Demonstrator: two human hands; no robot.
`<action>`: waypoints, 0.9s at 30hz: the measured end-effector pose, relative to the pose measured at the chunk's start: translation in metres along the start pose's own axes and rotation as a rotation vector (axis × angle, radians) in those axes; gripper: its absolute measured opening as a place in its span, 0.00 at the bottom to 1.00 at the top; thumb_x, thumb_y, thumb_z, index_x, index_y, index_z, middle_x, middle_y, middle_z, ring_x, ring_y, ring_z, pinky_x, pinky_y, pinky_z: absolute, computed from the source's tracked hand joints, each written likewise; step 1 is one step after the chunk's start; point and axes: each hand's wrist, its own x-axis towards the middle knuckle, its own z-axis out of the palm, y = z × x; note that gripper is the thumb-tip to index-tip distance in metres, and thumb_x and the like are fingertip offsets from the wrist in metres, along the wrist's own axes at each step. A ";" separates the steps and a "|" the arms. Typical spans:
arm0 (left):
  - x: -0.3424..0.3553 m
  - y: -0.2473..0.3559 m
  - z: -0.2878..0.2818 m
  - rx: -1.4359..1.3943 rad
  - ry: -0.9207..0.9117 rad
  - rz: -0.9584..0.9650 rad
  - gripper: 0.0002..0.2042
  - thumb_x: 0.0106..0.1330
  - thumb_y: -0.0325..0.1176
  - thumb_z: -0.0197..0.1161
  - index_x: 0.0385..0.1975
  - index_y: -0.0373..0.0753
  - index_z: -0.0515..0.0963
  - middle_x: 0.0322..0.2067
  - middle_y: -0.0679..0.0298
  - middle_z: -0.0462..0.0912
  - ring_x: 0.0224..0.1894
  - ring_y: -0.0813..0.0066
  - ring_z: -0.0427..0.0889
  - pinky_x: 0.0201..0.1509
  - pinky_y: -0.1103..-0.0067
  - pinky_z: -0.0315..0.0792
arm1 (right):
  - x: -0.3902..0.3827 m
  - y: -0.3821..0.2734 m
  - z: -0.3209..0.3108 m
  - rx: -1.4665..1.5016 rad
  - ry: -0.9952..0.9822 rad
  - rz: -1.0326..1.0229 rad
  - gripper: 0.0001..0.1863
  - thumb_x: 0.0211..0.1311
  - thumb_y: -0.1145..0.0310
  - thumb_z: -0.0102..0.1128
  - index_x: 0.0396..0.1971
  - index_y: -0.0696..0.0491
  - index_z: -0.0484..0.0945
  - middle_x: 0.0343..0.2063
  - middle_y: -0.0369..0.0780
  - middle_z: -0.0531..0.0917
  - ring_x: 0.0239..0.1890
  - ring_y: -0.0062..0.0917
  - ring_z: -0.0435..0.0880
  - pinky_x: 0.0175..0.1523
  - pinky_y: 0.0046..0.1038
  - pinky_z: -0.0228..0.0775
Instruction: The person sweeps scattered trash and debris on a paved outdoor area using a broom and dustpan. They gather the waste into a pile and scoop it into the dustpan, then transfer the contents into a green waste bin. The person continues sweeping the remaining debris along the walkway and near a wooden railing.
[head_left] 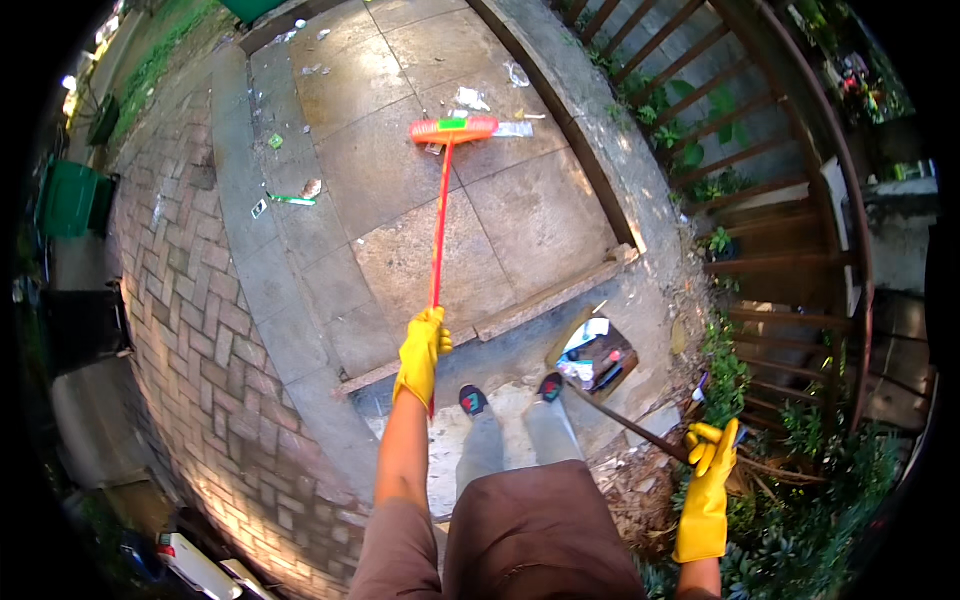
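Observation:
My left hand [422, 352], in a yellow rubber glove, is wrapped round the red handle of a broom [441, 225]. The broom's wide orange-red head with a green middle rests out on the paving, among scraps of litter [472, 99]. At the lower right my right hand [708, 480], gloved in yellow too, grips the end of the dark handle of a long-handled dustpan [632, 424]. Some of its fingers are curled and partly hide the grip. The pan lies just beyond my right foot, holding white and dark rubbish [590, 350].
A low stone curb [545, 297] crosses in front of my feet. More litter [292, 199] is scattered left of the broom. Herringbone brick paving [215, 300] spreads leftward, with a green bin [75, 200] beyond. A rusty railing [770, 205] and plants [725, 375] line the right side.

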 end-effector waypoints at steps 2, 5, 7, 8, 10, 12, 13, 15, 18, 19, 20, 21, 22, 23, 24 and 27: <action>0.009 0.013 -0.015 0.260 0.010 -0.084 0.25 0.71 0.62 0.55 0.47 0.45 0.82 0.19 0.68 0.76 0.17 0.74 0.72 0.23 0.73 0.66 | -0.012 -0.005 0.005 -0.014 -0.007 0.017 0.35 0.77 0.42 0.48 0.28 0.61 0.83 0.06 0.35 0.69 0.09 0.22 0.68 0.38 0.28 0.79; -0.034 -0.079 -0.112 0.290 -0.017 -0.174 0.25 0.69 0.62 0.58 0.38 0.43 0.80 0.14 0.69 0.71 0.13 0.74 0.69 0.18 0.73 0.63 | -0.024 -0.015 0.030 -0.031 -0.048 0.017 0.35 0.76 0.41 0.47 0.25 0.59 0.82 0.06 0.35 0.70 0.08 0.23 0.68 0.35 0.31 0.80; -0.115 -0.104 -0.137 0.444 -0.011 -0.278 0.29 0.69 0.65 0.56 0.49 0.44 0.84 0.16 0.65 0.75 0.14 0.73 0.72 0.19 0.72 0.66 | -0.031 -0.011 0.040 -0.040 -0.069 0.017 0.35 0.78 0.43 0.46 0.25 0.60 0.83 0.06 0.37 0.72 0.08 0.24 0.71 0.35 0.29 0.80; -0.149 -0.138 -0.167 0.264 0.015 -0.336 0.24 0.70 0.60 0.60 0.49 0.45 0.86 0.16 0.66 0.75 0.14 0.74 0.72 0.17 0.72 0.67 | -0.031 -0.014 0.055 -0.036 -0.091 0.018 0.36 0.78 0.43 0.46 0.25 0.61 0.84 0.06 0.37 0.72 0.08 0.24 0.71 0.35 0.28 0.79; -0.171 -0.136 -0.171 0.207 0.124 -0.523 0.21 0.71 0.57 0.61 0.45 0.45 0.87 0.16 0.67 0.75 0.14 0.74 0.72 0.17 0.72 0.67 | -0.032 -0.028 0.083 -0.134 -0.132 0.105 0.38 0.77 0.39 0.46 0.30 0.65 0.84 0.08 0.36 0.72 0.14 0.22 0.73 0.32 0.22 0.69; -0.136 -0.114 -0.163 0.335 0.120 -0.434 0.25 0.71 0.62 0.57 0.40 0.44 0.86 0.16 0.66 0.75 0.15 0.72 0.74 0.20 0.70 0.67 | -0.029 -0.023 0.098 -0.124 -0.164 0.117 0.38 0.77 0.40 0.46 0.30 0.65 0.84 0.09 0.35 0.72 0.15 0.21 0.73 0.32 0.21 0.67; -0.096 -0.091 -0.156 0.436 0.107 -0.318 0.28 0.71 0.65 0.54 0.37 0.44 0.85 0.16 0.65 0.75 0.16 0.71 0.74 0.22 0.69 0.67 | -0.027 -0.022 0.108 -0.122 -0.189 0.118 0.38 0.77 0.40 0.46 0.30 0.65 0.84 0.09 0.35 0.72 0.15 0.21 0.73 0.31 0.21 0.66; -0.024 0.012 -0.099 0.345 0.040 -0.103 0.25 0.70 0.63 0.58 0.28 0.44 0.79 0.15 0.66 0.72 0.13 0.72 0.69 0.18 0.69 0.63 | -0.028 -0.017 0.121 -0.135 -0.206 0.127 0.37 0.77 0.40 0.46 0.32 0.65 0.84 0.09 0.34 0.71 0.18 0.19 0.74 0.32 0.22 0.66; 0.034 0.066 -0.116 0.167 0.244 -0.200 0.29 0.70 0.66 0.51 0.44 0.44 0.84 0.19 0.66 0.77 0.18 0.73 0.75 0.24 0.72 0.66 | -0.040 -0.011 0.154 -0.187 -0.270 0.125 0.39 0.76 0.38 0.45 0.33 0.65 0.85 0.09 0.36 0.73 0.16 0.21 0.74 0.32 0.22 0.67; 0.022 0.083 -0.113 0.333 0.193 -0.203 0.29 0.70 0.67 0.51 0.43 0.44 0.83 0.18 0.66 0.76 0.18 0.72 0.75 0.24 0.71 0.66 | -0.038 -0.010 0.157 -0.238 -0.246 0.152 0.40 0.76 0.38 0.45 0.33 0.65 0.85 0.10 0.38 0.75 0.16 0.22 0.76 0.32 0.22 0.68; -0.008 0.095 -0.124 0.507 0.155 -0.190 0.30 0.70 0.67 0.52 0.42 0.44 0.83 0.17 0.66 0.76 0.18 0.72 0.75 0.24 0.71 0.66 | -0.038 -0.008 0.160 -0.211 -0.231 0.143 0.40 0.76 0.38 0.45 0.33 0.65 0.85 0.10 0.39 0.76 0.16 0.23 0.76 0.33 0.23 0.69; -0.023 0.029 -0.201 0.541 0.154 -0.148 0.30 0.69 0.68 0.51 0.41 0.44 0.83 0.16 0.65 0.75 0.17 0.72 0.73 0.24 0.70 0.66 | -0.049 -0.007 0.179 -0.174 -0.298 0.151 0.40 0.76 0.38 0.45 0.33 0.65 0.85 0.10 0.40 0.76 0.17 0.24 0.77 0.34 0.24 0.70; -0.056 0.001 -0.236 0.495 0.141 -0.198 0.30 0.69 0.68 0.51 0.39 0.45 0.82 0.16 0.66 0.74 0.17 0.73 0.72 0.25 0.71 0.65 | -0.053 -0.002 0.187 -0.178 -0.269 0.121 0.40 0.77 0.39 0.43 0.32 0.65 0.85 0.09 0.40 0.75 0.17 0.25 0.77 0.37 0.26 0.74; -0.093 -0.019 -0.271 0.468 0.130 -0.263 0.30 0.69 0.68 0.53 0.42 0.45 0.84 0.16 0.66 0.74 0.18 0.74 0.71 0.24 0.72 0.63 | -0.060 0.000 0.200 -0.154 -0.256 0.082 0.39 0.78 0.40 0.42 0.31 0.65 0.85 0.08 0.39 0.73 0.16 0.26 0.76 0.40 0.28 0.76; -0.136 -0.053 -0.318 0.424 0.168 -0.337 0.28 0.70 0.66 0.55 0.46 0.45 0.85 0.16 0.67 0.73 0.17 0.75 0.71 0.21 0.73 0.62 | -0.065 0.001 0.213 -0.154 -0.263 0.070 0.39 0.78 0.40 0.43 0.31 0.65 0.85 0.07 0.38 0.72 0.16 0.25 0.75 0.41 0.29 0.77; -0.206 -0.107 -0.408 0.209 0.183 -0.554 0.28 0.69 0.63 0.59 0.49 0.43 0.85 0.17 0.67 0.74 0.14 0.78 0.69 0.19 0.75 0.60 | -0.081 0.000 0.263 -0.133 -0.138 0.030 0.38 0.75 0.38 0.47 0.27 0.62 0.83 0.05 0.35 0.67 0.10 0.22 0.69 0.39 0.32 0.81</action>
